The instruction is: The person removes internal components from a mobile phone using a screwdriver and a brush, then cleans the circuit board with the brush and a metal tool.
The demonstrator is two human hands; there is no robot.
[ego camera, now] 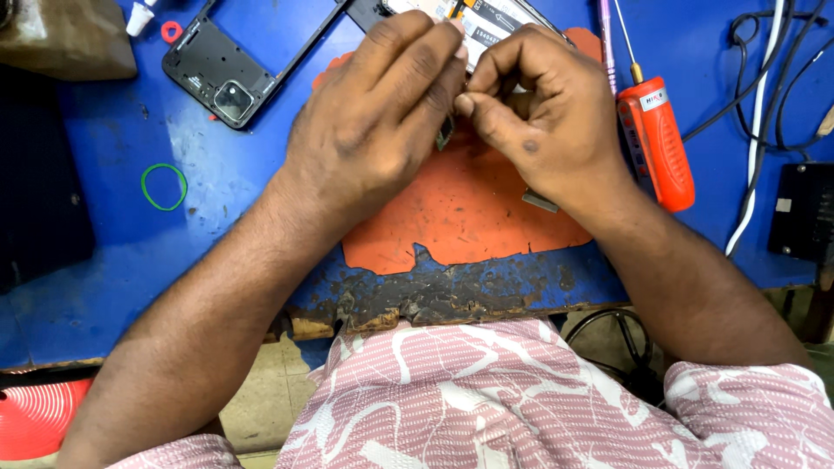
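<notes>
Over the orange mat [469,217], mid-bench, both hands meet w/ a small dark part [446,132] between them. Left hand [382,122] fingers curled, pinching the part from the left; right hand [539,113] fingers clenched, thumb tip pressed near it. Whether right also grips the part: can't tell. Behind the hands lies an opened phone [482,22]. Red screwdriver [656,139] just right of right hand. Black phone frame [226,65] up left, green ring [164,187] well left on blue bench [104,252].
</notes>
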